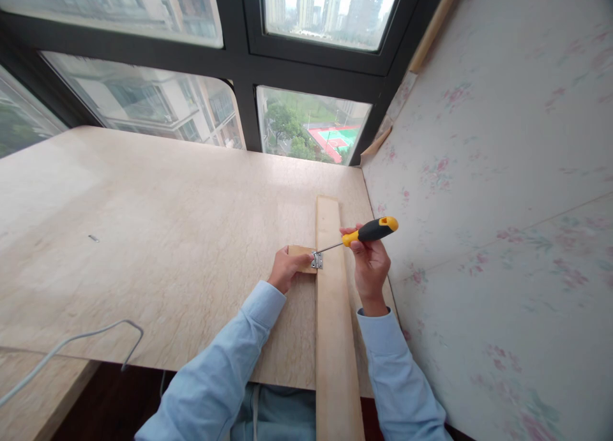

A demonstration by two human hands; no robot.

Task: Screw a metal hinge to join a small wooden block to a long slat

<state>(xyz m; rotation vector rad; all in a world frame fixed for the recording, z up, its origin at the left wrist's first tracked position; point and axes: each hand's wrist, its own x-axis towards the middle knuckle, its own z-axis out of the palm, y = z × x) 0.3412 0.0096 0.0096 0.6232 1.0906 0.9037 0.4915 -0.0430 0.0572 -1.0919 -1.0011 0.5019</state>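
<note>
right hand (371, 269) fingers wrapped round yellow-black-handled screwdriver (368, 231) | shaft slants down-left to small silver hinge (317, 260) | left hand (286, 270) fingers pressing small pale wood block (301, 251) just left of hinge

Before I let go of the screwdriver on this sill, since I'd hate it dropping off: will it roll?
Probably a little. The screwdriver has a rounded yellow-and-black handle, so on the smooth marble-look sill it could roll. The thin shaft likely makes it handle-heavy. The long wooden slat beside it might stop it.
</note>
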